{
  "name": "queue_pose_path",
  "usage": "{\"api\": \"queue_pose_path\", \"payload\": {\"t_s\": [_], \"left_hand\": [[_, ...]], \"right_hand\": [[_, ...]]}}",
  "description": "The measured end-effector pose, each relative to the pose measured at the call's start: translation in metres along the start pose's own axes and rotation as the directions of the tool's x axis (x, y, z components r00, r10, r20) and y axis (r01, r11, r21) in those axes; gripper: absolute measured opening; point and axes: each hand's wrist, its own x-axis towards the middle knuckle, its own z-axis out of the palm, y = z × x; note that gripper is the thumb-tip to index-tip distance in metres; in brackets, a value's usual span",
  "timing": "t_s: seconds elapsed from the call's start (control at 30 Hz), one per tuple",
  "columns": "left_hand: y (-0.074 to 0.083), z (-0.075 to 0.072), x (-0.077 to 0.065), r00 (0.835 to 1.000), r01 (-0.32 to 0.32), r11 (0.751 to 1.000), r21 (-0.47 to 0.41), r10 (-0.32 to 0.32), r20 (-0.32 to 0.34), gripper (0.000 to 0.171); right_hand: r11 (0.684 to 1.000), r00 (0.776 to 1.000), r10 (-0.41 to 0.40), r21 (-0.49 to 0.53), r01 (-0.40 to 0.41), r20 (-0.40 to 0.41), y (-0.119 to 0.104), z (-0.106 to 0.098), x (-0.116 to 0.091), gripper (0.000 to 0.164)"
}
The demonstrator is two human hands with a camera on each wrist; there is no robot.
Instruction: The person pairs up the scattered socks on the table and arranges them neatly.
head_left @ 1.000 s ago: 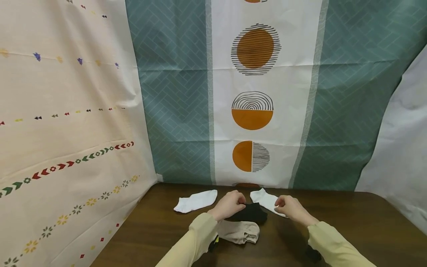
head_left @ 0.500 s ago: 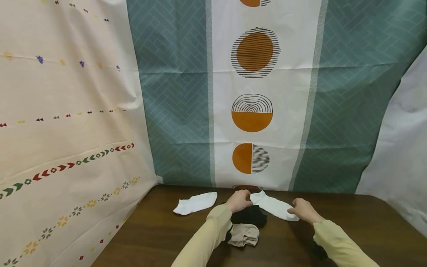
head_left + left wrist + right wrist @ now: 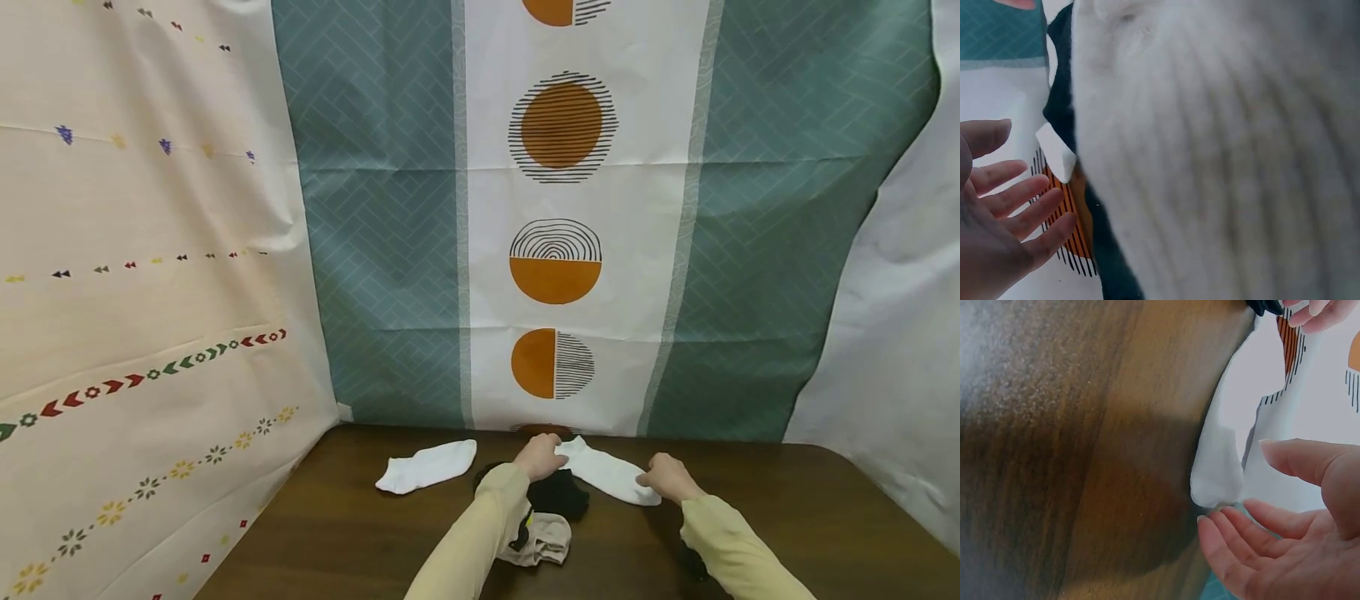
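A white ankle sock (image 3: pixel 611 475) lies flat at the back of the table. My left hand (image 3: pixel 540 457) is at its cuff end, and my right hand (image 3: pixel 670 477) is at its toe end. The right wrist view has the right hand's fingers (image 3: pixel 1235 553) relaxed, fingertips right at the sock's toe, thumb apart. Spread, slightly bent fingers (image 3: pixel 1029 206) of the left hand show in the left wrist view, gripping nothing. A black sock (image 3: pixel 561 497) lies below the left hand, partly behind the forearm. Nearer, a beige ribbed sock (image 3: pixel 547 537) is partly hidden by the left sleeve.
Another white sock (image 3: pixel 427 467) lies at the back left of the brown wooden table (image 3: pixel 360 533). A patterned curtain (image 3: pixel 397 250) hangs right behind the table, with a cream cloth (image 3: pixel 172 417) along the left side. Dark items show beneath both sleeves.
My left hand has moved right and away, from over the black sock to the white sock's cuff end. My right hand has shifted from over that sock to its toe end.
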Motion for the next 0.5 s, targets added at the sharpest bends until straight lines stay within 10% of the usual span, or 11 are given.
{"api": "queue_pose_path", "payload": {"t_s": [0.5], "left_hand": [[-0.009, 0.015, 0.012, 0.997, 0.069, 0.997, 0.021, -0.07, 0.021, 0.029]], "right_hand": [[0.996, 0.997, 0.072, 0.043, -0.073, 0.016, 0.007, 0.004, -0.002, 0.016]]}}
